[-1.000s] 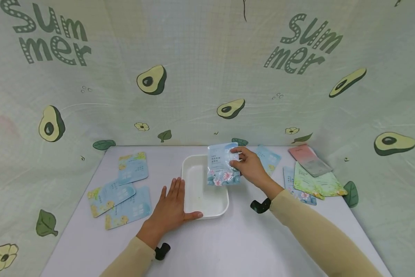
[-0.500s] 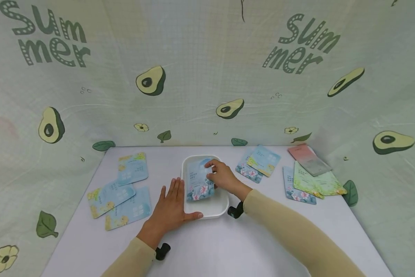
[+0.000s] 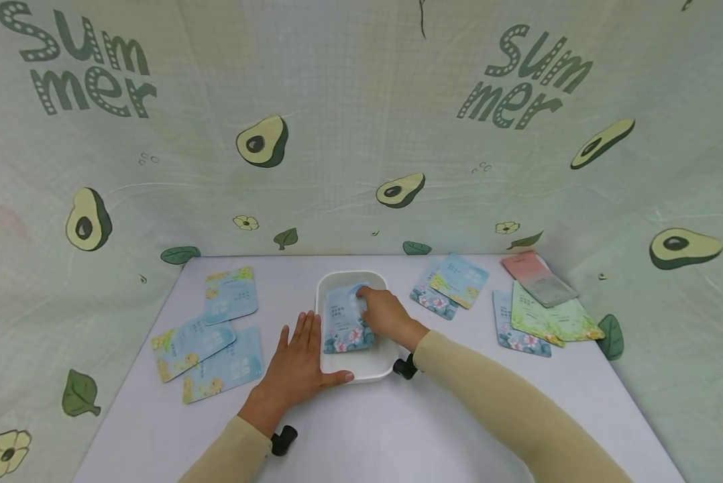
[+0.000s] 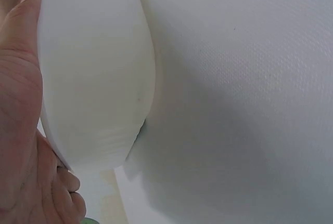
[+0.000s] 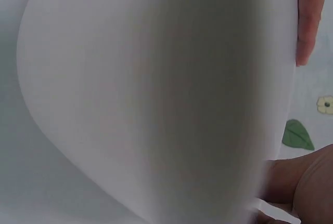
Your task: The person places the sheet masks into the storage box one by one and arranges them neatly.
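A white tray stands mid-table. A blue sheet mask packet with pink flowers lies inside it, text side up. My right hand reaches over the tray's right rim, its curled fingers and thumb at the packet's upper right edge. My left hand rests along the tray's left side, fingers straight and thumb spread along the front rim. In the left wrist view the left palm lies against the tray wall. The right wrist view mostly shows the blurred tray side; the packet is hidden there.
Several blue-yellow packets lie at the left. Right of the tray, a blue-yellow packet overlaps a blue floral one. Farther right are a floral packet, green packets and a pink-grey packet. A printed cloth hangs behind.
My right hand has carried the floral packet leftward and down into the tray, where the packet now lies lower. My left hand has stayed against the tray.
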Tool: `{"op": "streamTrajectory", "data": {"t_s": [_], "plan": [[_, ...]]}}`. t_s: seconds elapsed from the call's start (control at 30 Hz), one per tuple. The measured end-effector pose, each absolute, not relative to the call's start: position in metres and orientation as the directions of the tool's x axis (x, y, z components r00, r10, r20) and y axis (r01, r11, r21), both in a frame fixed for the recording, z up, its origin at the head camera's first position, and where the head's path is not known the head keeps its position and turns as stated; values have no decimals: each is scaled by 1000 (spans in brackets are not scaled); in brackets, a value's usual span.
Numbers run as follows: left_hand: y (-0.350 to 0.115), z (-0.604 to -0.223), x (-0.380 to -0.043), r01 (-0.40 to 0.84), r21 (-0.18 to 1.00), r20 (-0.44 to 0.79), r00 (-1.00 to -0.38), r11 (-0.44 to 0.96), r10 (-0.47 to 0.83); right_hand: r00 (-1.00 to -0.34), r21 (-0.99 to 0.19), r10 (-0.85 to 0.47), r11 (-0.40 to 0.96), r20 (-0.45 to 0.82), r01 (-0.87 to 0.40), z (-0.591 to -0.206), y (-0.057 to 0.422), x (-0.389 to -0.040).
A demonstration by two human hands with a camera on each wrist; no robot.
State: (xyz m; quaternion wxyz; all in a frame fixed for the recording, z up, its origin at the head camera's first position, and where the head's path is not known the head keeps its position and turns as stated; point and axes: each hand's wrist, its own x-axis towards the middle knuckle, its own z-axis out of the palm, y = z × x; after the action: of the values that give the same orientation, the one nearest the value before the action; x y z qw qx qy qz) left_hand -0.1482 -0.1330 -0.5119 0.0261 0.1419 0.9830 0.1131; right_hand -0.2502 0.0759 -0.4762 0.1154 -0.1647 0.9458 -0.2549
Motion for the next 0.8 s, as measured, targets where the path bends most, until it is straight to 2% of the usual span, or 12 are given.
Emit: {"op": "streamTrajectory", "data": {"t_s": [0.33,0.47,0.63,0.7,0.8], "plan": [[-132,-512,-149,270,235,-13,-960,934,281,-926,-459,-355,848,-125,-263,-467,78,-249],[-132,-513,-149,265,237,-16,-961,935,276,-942,-448,-335,842,-1,-299,-456,89,-253],[-133,-514,-149,253,253,-34,-962,934,269,-930,-386,-320,846,183,-367,-467,123,-263],[-133,-514,-150,251,261,-42,-962,932,270,-930,-343,-316,866,188,-363,-479,143,-266],[-134,-514,-150,254,264,-46,-960,931,275,-941,-273,-315,901,121,-337,-497,176,-271]]}}
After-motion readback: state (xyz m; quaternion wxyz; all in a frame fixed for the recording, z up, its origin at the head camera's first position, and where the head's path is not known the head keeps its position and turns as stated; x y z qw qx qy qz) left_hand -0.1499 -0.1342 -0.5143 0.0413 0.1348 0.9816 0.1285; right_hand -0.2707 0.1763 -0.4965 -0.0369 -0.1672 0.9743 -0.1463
